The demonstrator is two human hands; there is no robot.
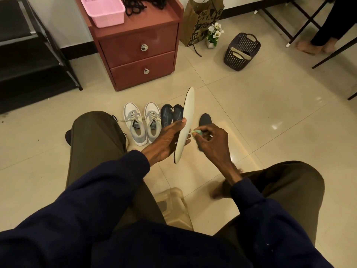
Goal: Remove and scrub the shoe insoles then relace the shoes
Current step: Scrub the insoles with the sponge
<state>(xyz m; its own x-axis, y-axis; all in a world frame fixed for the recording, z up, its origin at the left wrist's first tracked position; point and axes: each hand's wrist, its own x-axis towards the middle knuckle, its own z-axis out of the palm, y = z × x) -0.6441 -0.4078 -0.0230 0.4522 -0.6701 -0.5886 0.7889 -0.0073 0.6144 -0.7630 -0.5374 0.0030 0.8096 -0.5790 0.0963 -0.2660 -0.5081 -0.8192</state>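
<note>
Scrubbing one insole, both hands busy.

My left hand (164, 142) grips the long cream foam insole (186, 120) round its middle, on edge and tipped up off my lap so its face is open to my right hand (212, 142). That hand pinches a small pale-green scrubbing pad (196, 132) against the insole (sponge or eraser, too small to tell). Two dark blue insoles (172, 115) lie on the floor just beside the white-and-grey laced sneakers (143, 122), probably parked within reach for their turn. Loose black shoelaces (143, 4) sit on the red-brown two-drawer cabinet (139, 47), so I judge relacing comes later.
</note>
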